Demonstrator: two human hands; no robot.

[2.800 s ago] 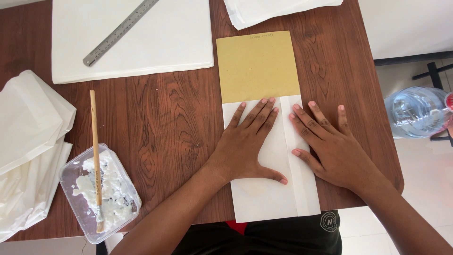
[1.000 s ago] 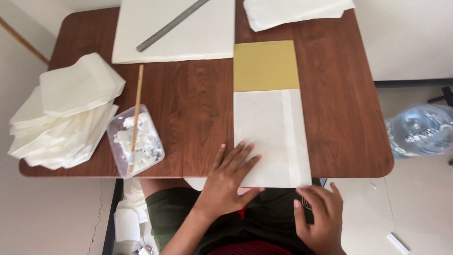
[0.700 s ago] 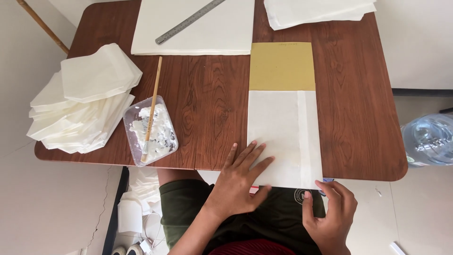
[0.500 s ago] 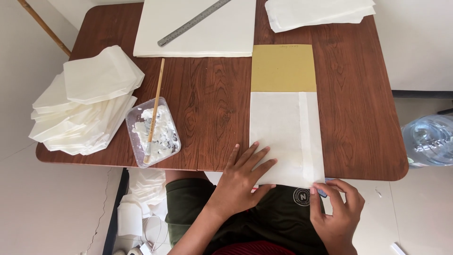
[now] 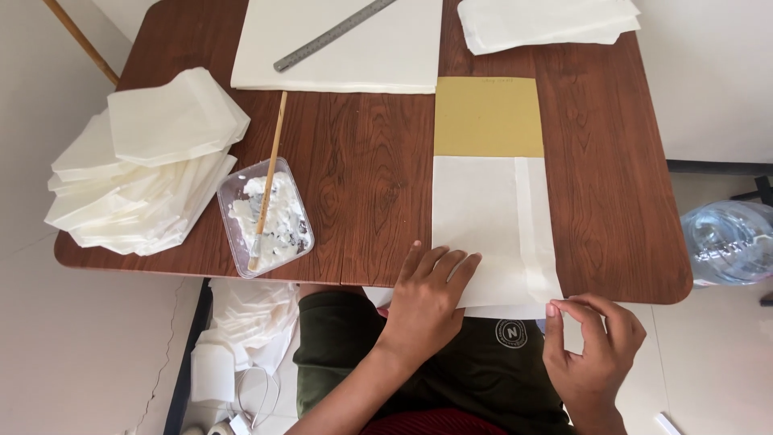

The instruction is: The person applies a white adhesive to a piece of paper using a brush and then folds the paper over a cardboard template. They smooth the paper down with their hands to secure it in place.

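A folded white paper sheet (image 5: 491, 229) lies on the brown wooden table (image 5: 362, 169), its near end hanging over the table's front edge. A mustard-yellow card (image 5: 488, 117) sticks out from its far end. My left hand (image 5: 427, 302) rests flat on the sheet's near left corner, fingers spread. My right hand (image 5: 592, 350) is below the table edge, thumb and forefinger pinching the sheet's near right corner.
A clear plastic tray of white paste (image 5: 266, 216) with a wooden-handled brush (image 5: 267, 177) sits left of centre. A fanned pile of white paper bags (image 5: 145, 165) is at far left. A metal ruler (image 5: 334, 34) lies on large white sheets; a water jug (image 5: 729, 242) stands on the floor at right.
My right hand left the sheet's top, dropped below the table edge and pinched the near right corner. My left hand slid toward the near end. The view pulled back.
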